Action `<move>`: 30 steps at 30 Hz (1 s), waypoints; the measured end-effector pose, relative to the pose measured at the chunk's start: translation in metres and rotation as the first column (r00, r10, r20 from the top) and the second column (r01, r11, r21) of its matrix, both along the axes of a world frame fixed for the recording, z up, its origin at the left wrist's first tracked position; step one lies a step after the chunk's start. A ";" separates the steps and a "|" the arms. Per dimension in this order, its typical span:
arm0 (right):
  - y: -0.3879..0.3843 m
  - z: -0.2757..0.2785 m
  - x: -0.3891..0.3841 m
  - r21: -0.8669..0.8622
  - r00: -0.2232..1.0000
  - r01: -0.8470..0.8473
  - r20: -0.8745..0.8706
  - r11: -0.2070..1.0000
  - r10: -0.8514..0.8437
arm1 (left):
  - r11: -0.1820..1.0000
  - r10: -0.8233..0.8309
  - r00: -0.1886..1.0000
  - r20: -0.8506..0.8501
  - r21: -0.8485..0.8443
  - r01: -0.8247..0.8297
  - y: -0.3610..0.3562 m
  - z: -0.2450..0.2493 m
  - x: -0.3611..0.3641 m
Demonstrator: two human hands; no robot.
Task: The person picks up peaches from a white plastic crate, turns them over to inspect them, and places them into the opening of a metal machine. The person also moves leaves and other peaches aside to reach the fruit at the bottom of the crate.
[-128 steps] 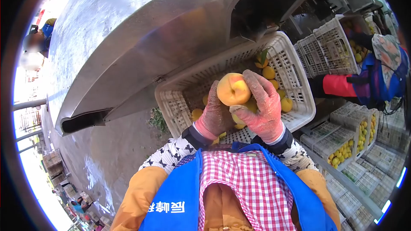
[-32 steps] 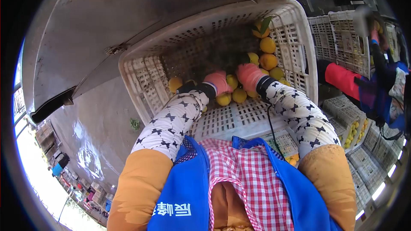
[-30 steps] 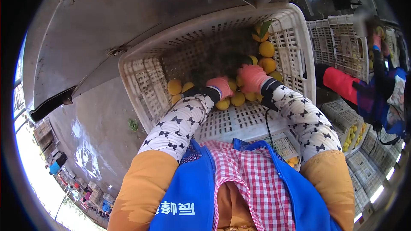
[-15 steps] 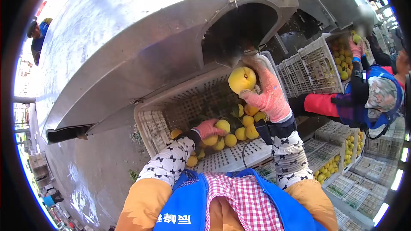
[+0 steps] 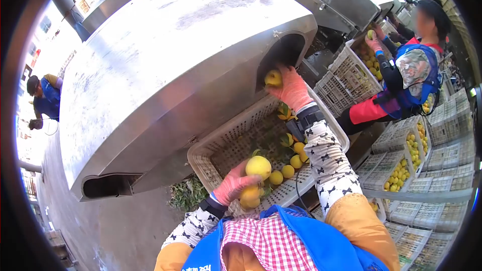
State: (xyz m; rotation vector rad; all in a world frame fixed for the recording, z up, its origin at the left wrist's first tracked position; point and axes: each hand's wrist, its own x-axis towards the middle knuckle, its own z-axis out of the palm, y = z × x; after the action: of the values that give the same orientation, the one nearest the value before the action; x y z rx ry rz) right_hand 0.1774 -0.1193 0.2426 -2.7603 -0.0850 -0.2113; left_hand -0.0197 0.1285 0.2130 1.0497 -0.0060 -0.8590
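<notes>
My left hand (image 5: 232, 183), in a pink glove, is closed round a round yellow fruit (image 5: 258, 167) over the near left part of a white plastic crate (image 5: 206, 163). More fruit lies just below that hand. At the arched opening (image 5: 286, 52) of a metal machine, my right hand (image 5: 292, 90), also pink-gloved, grips another yellow fruit (image 5: 273, 78); its fingertips are partly hidden there. Several yellow fruits (image 5: 287, 171) and some green leaves lie in the crate between my arms.
The metal housing (image 5: 165, 55) curves across the far side. A co-worker (image 5: 414, 75) on the right holds a fruit beside another crate (image 5: 346, 83). Stacked crates (image 5: 422, 160) stand at the right; a person (image 5: 47, 93) is at far left. Leaves (image 5: 188, 193) lie on the floor.
My right hand has moved its fruit up and away to the machine opening. My left hand has lifted a fruit from the crate and come closer to me. The view has shifted.
</notes>
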 end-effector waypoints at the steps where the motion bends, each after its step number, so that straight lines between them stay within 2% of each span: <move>1: 0.002 -0.002 0.001 0.006 1.000 0.001 0.006 1.000 -0.001 | 1.000 0.022 1.000 -0.018 0.005 -0.022 0.006 0.001 -0.004; 4: 0.002 -0.002 0.003 0.084 0.996 -0.012 0.086 0.996 0.004 | 0.997 0.075 0.996 -0.040 0.028 -0.074 0.013 0.001 -0.013; 6: 0.016 0.011 0.011 0.012 0.988 0.120 -0.098 0.993 -0.118 | 0.987 0.149 0.988 -0.042 0.061 -0.146 0.013 -0.002 -0.016; 7: 0.024 0.010 0.027 0.027 0.989 0.102 -0.107 0.994 -0.098 | 0.978 0.197 0.980 -0.039 0.083 -0.193 0.012 -0.003 -0.017; 9: 0.033 0.001 0.065 -0.035 0.963 0.116 -0.241 0.993 -0.121 | 0.961 0.268 0.963 -0.037 0.074 -0.265 0.004 0.003 -0.013; 11: 0.021 -0.024 0.079 0.036 0.985 0.057 0.160 0.998 -0.062 | 0.943 0.303 0.951 0.061 0.126 -0.309 -0.004 0.013 0.002; 12: 0.010 -0.034 0.069 0.009 0.877 0.035 0.479 0.999 -0.035 | 0.928 0.308 0.943 0.127 0.177 -0.327 -0.008 0.018 0.005; 13: 0.006 -0.012 0.041 0.331 0.898 -0.142 0.440 0.933 -0.020 | 0.913 0.329 0.926 0.185 0.186 -0.362 -0.012 0.024 0.009; 14: 0.003 0.016 0.000 0.617 0.914 -0.275 0.405 0.737 0.002 | 0.899 0.340 0.906 0.250 0.195 -0.392 -0.015 0.028 0.014; 16: -0.007 0.022 -0.053 0.773 0.965 -0.254 0.168 0.581 0.200 | 0.868 0.347 0.882 0.320 0.246 -0.431 -0.020 0.022 0.021; 17: -0.009 0.022 -0.079 0.865 0.938 -0.241 0.092 0.440 0.334 | 0.835 0.315 0.846 0.430 0.298 -0.462 -0.026 0.026 0.022; 18: -0.009 0.022 -0.101 0.933 0.883 -0.199 0.038 0.300 0.468 | 0.800 0.271 0.801 0.534 0.337 -0.496 -0.032 0.031 0.025; 20: -0.009 0.009 -0.125 0.931 0.819 -0.204 -0.007 0.303 0.574 | 0.769 0.218 0.777 0.591 0.385 -0.509 -0.043 0.041 0.029; 21: -0.007 0.005 -0.132 0.959 0.787 -0.180 0.007 0.218 0.617 | 0.781 0.175 0.775 0.608 0.393 -0.485 -0.048 0.049 0.030; 22: -0.003 0.009 -0.137 0.948 0.789 -0.232 0.053 0.216 0.612 | 0.792 0.127 0.771 0.625 0.404 -0.458 -0.051 0.052 0.032; 23: -0.002 0.008 -0.137 0.958 0.792 -0.214 0.056 0.191 0.608 | 0.792 0.116 0.771 0.626 0.410 -0.452 -0.052 0.051 0.033; 24: -0.003 0.007 -0.137 0.966 0.796 -0.194 0.055 0.168 0.603 | 0.787 0.089 0.717 0.691 0.392 -0.476 -0.053 0.047 0.035; 25: -0.006 0.006 -0.137 0.966 0.802 -0.195 0.057 0.170 0.595 | 0.785 0.065 0.655 0.753 0.367 -0.499 -0.055 0.045 0.037; 26: -0.008 0.004 -0.134 0.953 0.819 -0.237 0.091 0.189 0.566 | 0.791 0.060 0.650 0.757 0.362 -0.494 -0.056 0.044 0.041; 28: -0.008 0.008 -0.130 0.934 0.834 -0.285 0.131 0.214 0.537 | 0.750 -0.119 0.530 0.839 0.426 -0.506 -0.055 0.044 0.047; 29: -0.008 0.015 -0.130 0.864 0.874 -0.321 0.113 0.388 0.473 | 0.754 -0.120 0.524 0.843 0.420 -0.504 -0.055 0.044 0.052; 30: -0.008 0.018 -0.130 0.766 0.912 -0.327 0.102 0.554 0.398 | 0.728 -0.169 0.464 0.870 0.427 -0.536 -0.056 0.042 0.056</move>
State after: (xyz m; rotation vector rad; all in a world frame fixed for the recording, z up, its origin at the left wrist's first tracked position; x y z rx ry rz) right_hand 0.0470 -0.1275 0.2604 -1.8127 -0.4383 -0.0005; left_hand 0.0367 0.0723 0.2546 2.0753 -0.4843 0.0612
